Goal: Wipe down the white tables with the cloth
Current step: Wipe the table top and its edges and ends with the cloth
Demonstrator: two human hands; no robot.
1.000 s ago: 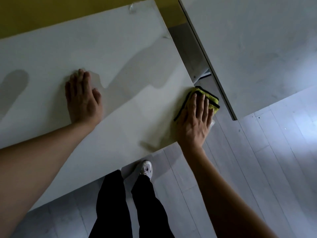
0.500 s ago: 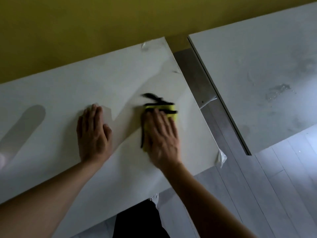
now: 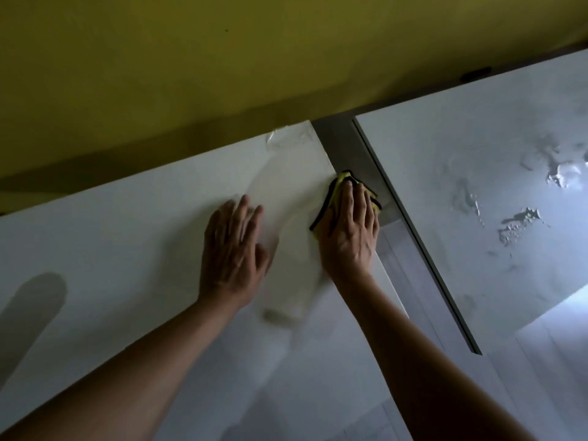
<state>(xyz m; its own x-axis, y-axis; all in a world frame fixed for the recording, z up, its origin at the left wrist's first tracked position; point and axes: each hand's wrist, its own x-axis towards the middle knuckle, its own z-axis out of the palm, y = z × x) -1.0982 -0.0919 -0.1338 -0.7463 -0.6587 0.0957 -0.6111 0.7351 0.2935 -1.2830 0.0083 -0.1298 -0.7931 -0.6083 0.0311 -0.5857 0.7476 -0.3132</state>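
A white table point(image 3: 111, 237) fills the left and middle of the view. My right hand point(image 3: 348, 230) presses flat on a yellow cloth with black trim point(image 3: 339, 186) at the table's right edge, where the cloth hangs partly over the gap. My left hand point(image 3: 234, 249) rests flat on the tabletop, fingers straight, a short way left of the cloth. A second white table point(image 3: 445, 192) stands to the right with wet patches point(image 3: 518, 224) on its surface.
A yellow wall point(image 3: 222, 58) runs behind both tables. A narrow gap point(image 3: 350, 144) showing grey floor separates them. A loose clear film point(image 3: 286, 140) lifts at the left table's far right corner. Light floor point(image 3: 547, 361) shows at the lower right.
My right hand slid the cloth from mid-table to the right edge, farther from me. My left hand shifted along the tabletop. The view tilted up, showing more wall.
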